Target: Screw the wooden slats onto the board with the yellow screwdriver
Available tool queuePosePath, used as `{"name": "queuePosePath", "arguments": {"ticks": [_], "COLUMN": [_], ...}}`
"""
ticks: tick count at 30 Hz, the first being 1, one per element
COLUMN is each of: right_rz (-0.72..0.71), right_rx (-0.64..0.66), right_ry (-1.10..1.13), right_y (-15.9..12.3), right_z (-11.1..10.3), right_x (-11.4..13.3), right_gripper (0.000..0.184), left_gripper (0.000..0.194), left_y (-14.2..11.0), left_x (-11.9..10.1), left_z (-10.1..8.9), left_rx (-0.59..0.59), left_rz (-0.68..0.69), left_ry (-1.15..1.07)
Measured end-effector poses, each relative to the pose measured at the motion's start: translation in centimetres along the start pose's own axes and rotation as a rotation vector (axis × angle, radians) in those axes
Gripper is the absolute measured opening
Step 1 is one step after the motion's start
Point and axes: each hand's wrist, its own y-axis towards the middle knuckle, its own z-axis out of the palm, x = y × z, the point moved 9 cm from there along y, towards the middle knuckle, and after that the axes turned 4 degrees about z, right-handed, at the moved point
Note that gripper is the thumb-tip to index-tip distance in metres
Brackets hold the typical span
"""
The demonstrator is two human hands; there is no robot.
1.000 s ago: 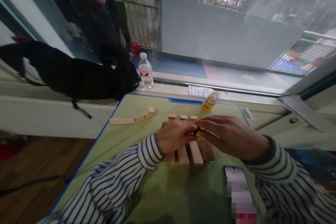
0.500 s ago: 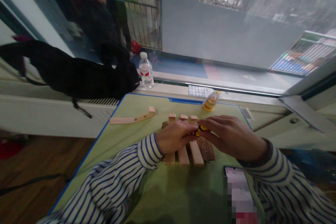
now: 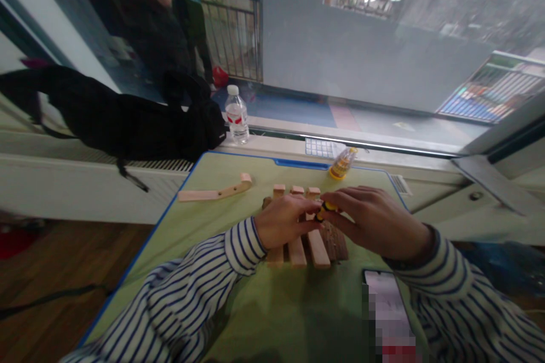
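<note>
Both hands (image 3: 374, 219) tight around a yellow-black object (image 3: 325, 210) — mostly hidden, kind unclear — above partly covered wooden slats (image 3: 319, 252).

Left hand (image 3: 281, 221) near right hand (image 3: 377, 220)

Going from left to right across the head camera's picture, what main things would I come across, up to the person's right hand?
Black bag → water bottle → left hand → small yellow-and-black object → right hand.
</note>
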Motion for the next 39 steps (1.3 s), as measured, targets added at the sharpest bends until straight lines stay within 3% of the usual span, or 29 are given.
{"name": "queuePosePath", "arguments": {"ticks": [6,13,32,39], "right_rz": [-0.062,-0.081,0.004,0.025], "right_rx": [0.039,0.083,-0.049,-0.038], "right_ry": [0.061,0.091,-0.006,-0.017], "right_y": [-0.12,-0.01,0.00,0.08], "right_z": [-0.07,0.13,0.10,0.27], "right_x": [0.56,0.56,0.04,-0.10], "right_gripper": [0.030,0.024,0.027,0.024], "left_gripper": [0.017,0.012,0.014,0.016], "left_y": [-0.18,-0.14,0.10,0.03], "left_x": [0.41,0.36,-0.15,0.18], "left_z": [0.38,0.69,0.96,0.50], "left_rx": [0.018,0.041,0.091,0.047], "left_rz": [-0.015,0.011,0.066,0.032], "left_ry": [-0.002,-0.010,-0.153,-0.071]}}
